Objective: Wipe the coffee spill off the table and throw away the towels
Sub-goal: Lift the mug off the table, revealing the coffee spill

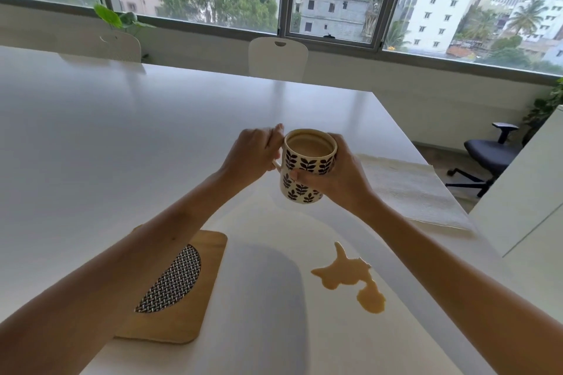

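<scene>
While the mug is clasped by both hands, left hand at the handle, right hand wrapped around it, the coffee spill lies untouched on the tabletop; the soft, light towels, right of it, are best pinched at an edge.

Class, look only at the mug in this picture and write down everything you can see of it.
The mug is cream-coloured, apparently ceramic, printed with rows of dark leaf sprigs. It has a pale handle on its left side, gripped by the left hand, while the right hand wraps its right side, thumb across the front. It is held upright above the white table, not resting on it, and holds milky brown coffee nearly to the rim. It sits beyond the coffee spill.
</scene>
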The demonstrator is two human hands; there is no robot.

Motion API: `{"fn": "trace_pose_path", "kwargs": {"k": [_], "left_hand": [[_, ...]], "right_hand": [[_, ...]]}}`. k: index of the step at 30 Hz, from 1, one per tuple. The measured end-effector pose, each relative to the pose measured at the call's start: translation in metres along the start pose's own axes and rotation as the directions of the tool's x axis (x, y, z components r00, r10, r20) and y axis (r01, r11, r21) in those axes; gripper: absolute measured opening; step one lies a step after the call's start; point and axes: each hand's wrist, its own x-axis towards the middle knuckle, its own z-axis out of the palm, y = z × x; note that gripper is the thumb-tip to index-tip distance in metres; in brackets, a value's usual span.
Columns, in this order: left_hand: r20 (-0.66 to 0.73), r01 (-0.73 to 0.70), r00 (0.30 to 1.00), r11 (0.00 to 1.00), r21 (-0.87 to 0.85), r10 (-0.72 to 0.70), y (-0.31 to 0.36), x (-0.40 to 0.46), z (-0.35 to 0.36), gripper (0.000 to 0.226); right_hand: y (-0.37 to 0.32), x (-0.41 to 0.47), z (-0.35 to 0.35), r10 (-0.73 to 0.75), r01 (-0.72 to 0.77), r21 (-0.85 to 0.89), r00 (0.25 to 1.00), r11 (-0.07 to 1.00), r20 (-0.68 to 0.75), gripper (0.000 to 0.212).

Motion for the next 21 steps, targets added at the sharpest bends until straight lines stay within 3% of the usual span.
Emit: {"fn": "trace_pose_path", "kwargs": {"k": [21], "left_hand": [[0.049,0.151,0.987,0.987,0.052,-0.154,-0.069,0.019,0.025,0.045]], "right_hand": [[0.043,0.042,0.049,0.112,-0.115,0.052,0.992,0.992,0.062,0.074]]}}
